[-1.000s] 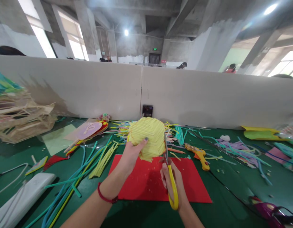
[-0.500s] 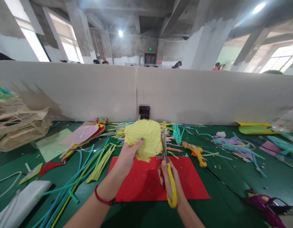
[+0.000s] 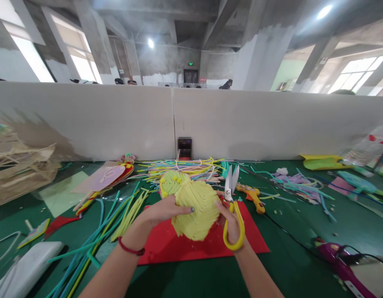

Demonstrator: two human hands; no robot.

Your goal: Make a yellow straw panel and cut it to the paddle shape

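Note:
A rounded yellow ribbed piece (image 3: 197, 207) is held up over a red sheet (image 3: 191, 252). My left hand (image 3: 163, 213) grips its left side, thumb across the front. At its right edge is my right hand (image 3: 230, 223), its thumb touching the piece. The same hand carries scissors (image 3: 231, 186) with yellow handles, blades pointing up and slightly apart. Behind the held piece, on the left, a second yellow rounded piece (image 3: 171, 184) with a pinkish edge shows in part.
Colored strips (image 3: 185, 167) pile up behind the hands. A yellow glue gun (image 3: 253, 196) lies to the right, a purple tool (image 3: 340, 263) at the lower right. Blue and yellow strips (image 3: 95, 238) and a white power strip (image 3: 30, 269) are at the left.
The yellow piece has come down and nearer. My right hand now touches its edge, and the scissors have swung clear of it, blades more apart. The second yellow piece has come into view.

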